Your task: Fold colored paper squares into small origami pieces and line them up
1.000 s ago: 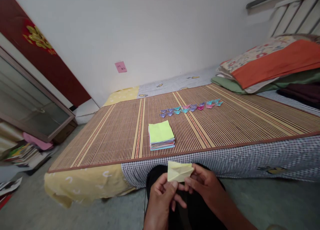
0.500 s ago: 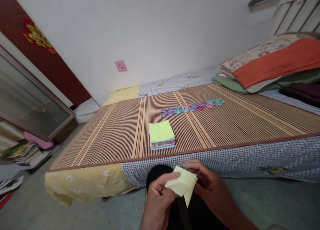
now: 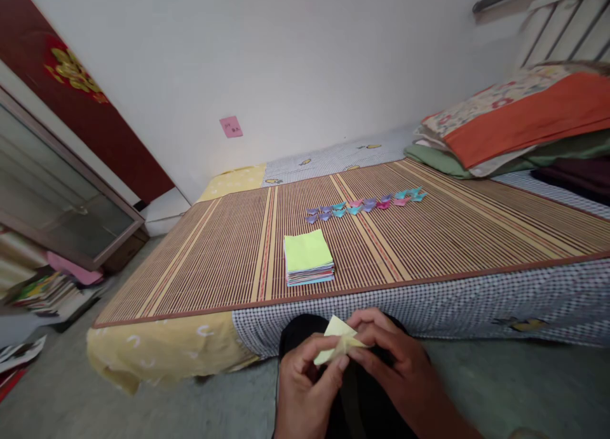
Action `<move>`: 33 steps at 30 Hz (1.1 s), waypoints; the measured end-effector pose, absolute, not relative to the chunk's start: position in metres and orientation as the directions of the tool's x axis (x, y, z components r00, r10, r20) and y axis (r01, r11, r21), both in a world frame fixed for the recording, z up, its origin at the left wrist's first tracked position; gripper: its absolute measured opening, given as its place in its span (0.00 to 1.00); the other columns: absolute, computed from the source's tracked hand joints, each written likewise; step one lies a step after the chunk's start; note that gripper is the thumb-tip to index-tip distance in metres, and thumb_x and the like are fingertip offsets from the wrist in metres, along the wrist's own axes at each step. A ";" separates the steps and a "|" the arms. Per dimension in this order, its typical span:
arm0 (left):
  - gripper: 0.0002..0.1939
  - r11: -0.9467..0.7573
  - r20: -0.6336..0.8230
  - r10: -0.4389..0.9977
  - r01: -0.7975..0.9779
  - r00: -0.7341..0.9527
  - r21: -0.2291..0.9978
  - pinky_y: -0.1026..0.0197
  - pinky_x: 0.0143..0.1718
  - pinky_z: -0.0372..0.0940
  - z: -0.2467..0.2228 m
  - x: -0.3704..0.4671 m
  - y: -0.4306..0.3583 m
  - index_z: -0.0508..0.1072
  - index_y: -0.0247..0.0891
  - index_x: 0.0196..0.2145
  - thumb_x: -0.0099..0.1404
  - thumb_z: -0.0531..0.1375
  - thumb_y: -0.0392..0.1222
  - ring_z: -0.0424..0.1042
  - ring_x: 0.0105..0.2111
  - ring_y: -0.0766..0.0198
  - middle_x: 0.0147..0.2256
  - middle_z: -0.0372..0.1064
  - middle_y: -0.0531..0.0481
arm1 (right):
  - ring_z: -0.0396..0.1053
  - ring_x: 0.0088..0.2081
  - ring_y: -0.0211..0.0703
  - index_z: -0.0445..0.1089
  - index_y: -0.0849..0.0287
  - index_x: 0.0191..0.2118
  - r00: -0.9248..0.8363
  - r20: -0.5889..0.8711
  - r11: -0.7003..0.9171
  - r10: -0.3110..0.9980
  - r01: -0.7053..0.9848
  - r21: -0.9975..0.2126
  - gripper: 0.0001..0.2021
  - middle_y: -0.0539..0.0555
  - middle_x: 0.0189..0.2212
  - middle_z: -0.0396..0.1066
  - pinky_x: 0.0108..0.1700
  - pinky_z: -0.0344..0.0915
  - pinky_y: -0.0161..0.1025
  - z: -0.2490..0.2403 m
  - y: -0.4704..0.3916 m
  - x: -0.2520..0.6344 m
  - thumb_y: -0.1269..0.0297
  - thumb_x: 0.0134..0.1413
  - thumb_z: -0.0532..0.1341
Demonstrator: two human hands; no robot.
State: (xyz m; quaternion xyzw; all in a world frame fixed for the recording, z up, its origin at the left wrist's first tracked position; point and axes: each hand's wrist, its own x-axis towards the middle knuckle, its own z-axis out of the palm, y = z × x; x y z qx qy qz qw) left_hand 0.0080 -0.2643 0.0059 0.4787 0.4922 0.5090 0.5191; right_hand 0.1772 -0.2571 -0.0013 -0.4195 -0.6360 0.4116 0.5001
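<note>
A pale yellow piece of folded paper (image 3: 339, 330) is held over my lap, in front of the bed edge. My left hand (image 3: 307, 378) pinches its left side between thumb and fingers. On the other side, my right hand (image 3: 393, 353) grips the right part with thumb and fingertips, which partly cover it. Beyond the hands, a stack of square coloured paper (image 3: 309, 251) with a yellow-green sheet on top lies on the striped mat (image 3: 229, 255). Farther back, small folded paper pieces (image 3: 368, 205) in purple, teal and pink form two rows.
Folded bedding and a pillow with an orange band (image 3: 534, 121) are piled at the right. A glass-fronted cabinet (image 3: 61, 178) stands at the left, with books (image 3: 45, 293) low beside it. A pink note (image 3: 231, 126) is on the wall.
The paper has turned and its flaps have shifted, showing less flat face. My left thumb now presses it from the near side, and both hands have come closer together.
</note>
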 end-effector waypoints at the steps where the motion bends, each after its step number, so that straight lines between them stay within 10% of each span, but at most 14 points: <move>1: 0.13 -0.013 0.013 1.000 0.002 -0.020 1.000 0.65 0.30 0.63 0.006 0.009 -0.264 0.85 0.37 0.32 0.58 0.71 0.50 0.67 0.27 0.63 0.26 0.73 0.48 | 0.71 0.44 0.43 0.72 0.55 0.31 -0.151 0.268 0.284 0.952 0.098 -0.954 0.11 0.52 0.41 0.70 0.47 0.65 0.37 -0.001 -0.257 0.176 0.62 0.66 0.61; 9: 0.15 -0.038 0.040 0.998 0.050 -0.052 0.998 0.65 0.29 0.64 -0.002 0.017 -0.265 0.82 0.36 0.27 0.62 0.68 0.52 0.70 0.26 0.62 0.24 0.75 0.48 | 0.69 0.34 0.42 0.71 0.57 0.28 -0.139 0.161 0.150 0.977 -0.087 -0.985 0.14 0.50 0.30 0.68 0.38 0.64 0.37 -0.003 -0.254 0.171 0.57 0.63 0.64; 15: 0.26 0.066 -0.085 0.992 -0.191 -0.096 0.979 0.65 0.31 0.68 -0.003 0.021 -0.263 0.76 0.36 0.52 0.59 0.71 0.49 0.74 0.27 0.63 0.27 0.77 0.50 | 0.68 0.33 0.41 0.69 0.57 0.27 -0.092 0.231 0.224 0.969 -0.075 -0.972 0.14 0.49 0.29 0.68 0.37 0.64 0.37 -0.004 -0.256 0.167 0.59 0.64 0.63; 20: 0.14 0.142 -0.132 0.989 -0.163 0.074 0.976 0.66 0.31 0.66 0.003 0.017 -0.257 0.80 0.33 0.34 0.59 0.71 0.48 0.74 0.27 0.64 0.27 0.78 0.47 | 0.66 0.31 0.41 0.66 0.56 0.26 -0.082 0.235 0.234 0.969 -0.021 -0.972 0.16 0.48 0.27 0.66 0.35 0.62 0.37 -0.001 -0.256 0.166 0.58 0.66 0.61; 33: 0.18 0.036 -0.031 0.994 -0.051 0.107 0.998 0.66 0.29 0.62 0.007 0.020 -0.257 0.75 0.34 0.27 0.66 0.65 0.52 0.69 0.25 0.65 0.23 0.73 0.49 | 0.65 0.30 0.39 0.64 0.56 0.27 -0.078 0.253 0.260 0.964 0.082 -0.962 0.16 0.48 0.26 0.65 0.34 0.62 0.37 -0.003 -0.259 0.165 0.58 0.68 0.58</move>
